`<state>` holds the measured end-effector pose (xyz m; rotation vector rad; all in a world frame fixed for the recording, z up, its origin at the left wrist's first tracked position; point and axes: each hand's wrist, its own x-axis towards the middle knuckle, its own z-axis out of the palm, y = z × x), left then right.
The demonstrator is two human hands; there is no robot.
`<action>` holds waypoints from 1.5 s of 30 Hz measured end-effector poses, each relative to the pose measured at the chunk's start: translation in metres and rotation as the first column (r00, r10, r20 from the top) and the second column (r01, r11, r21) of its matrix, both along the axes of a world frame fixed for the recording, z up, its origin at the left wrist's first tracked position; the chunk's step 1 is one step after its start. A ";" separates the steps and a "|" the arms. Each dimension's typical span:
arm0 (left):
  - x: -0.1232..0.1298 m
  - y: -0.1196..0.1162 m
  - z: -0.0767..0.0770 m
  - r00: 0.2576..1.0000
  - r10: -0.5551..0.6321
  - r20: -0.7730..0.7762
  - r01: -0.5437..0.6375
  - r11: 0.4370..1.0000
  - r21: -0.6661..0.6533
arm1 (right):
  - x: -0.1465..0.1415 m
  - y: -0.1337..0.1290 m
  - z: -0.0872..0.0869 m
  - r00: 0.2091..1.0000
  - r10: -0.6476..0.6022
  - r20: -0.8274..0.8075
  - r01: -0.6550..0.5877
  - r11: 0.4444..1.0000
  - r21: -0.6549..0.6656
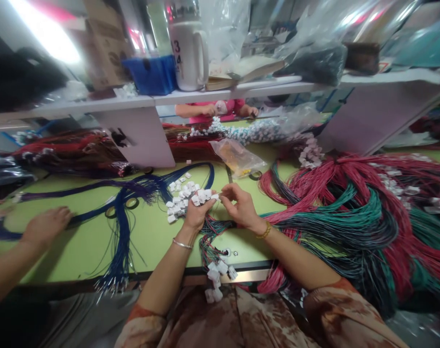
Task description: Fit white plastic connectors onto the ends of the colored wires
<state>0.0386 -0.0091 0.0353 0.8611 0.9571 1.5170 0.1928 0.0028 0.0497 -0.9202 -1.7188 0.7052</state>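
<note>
My left hand (195,216), with a silver bangle at the wrist, is closed around several white plastic connectors (201,195) on thin wires. My right hand (242,207) is beside it, with thumb and forefinger pinched close to the end of a connector at my left thumb. What sits between those fingertips is too small to make out. A pile of loose white connectors (176,208) lies just left of my left hand. Below my hands, a bundle of red, green and black wires (210,241) hangs over the table edge, with white connectors (217,274) at its end.
Dark blue wire bundles (122,232) and tape rolls (132,203) lie left, near a co-worker's hand (48,224). Red, green and black wires (325,212) are heaped right. A plastic bag (238,157) lies ahead, under a shelf (140,101) holding a mug (187,58). Another person (220,108) works opposite.
</note>
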 end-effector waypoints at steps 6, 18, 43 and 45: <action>0.004 0.000 -0.003 0.994 0.079 -0.082 -0.075 0.996 0.044 | 0.001 -0.001 -0.001 1.000 -0.019 0.013 0.020 0.998 -0.061; 0.007 0.002 -0.011 0.981 0.190 0.042 -0.189 0.982 -0.021 | 0.005 0.018 -0.021 0.998 0.021 -0.056 -0.029 0.986 -0.163; 0.004 0.000 -0.006 0.995 -0.004 0.097 0.011 0.997 -0.073 | 0.070 0.115 -0.062 0.857 -0.156 0.491 0.302 0.925 -0.233; 0.003 0.002 -0.007 0.990 0.003 0.138 0.009 0.996 -0.083 | 0.068 0.110 -0.055 0.945 -0.125 0.301 0.234 0.903 -0.360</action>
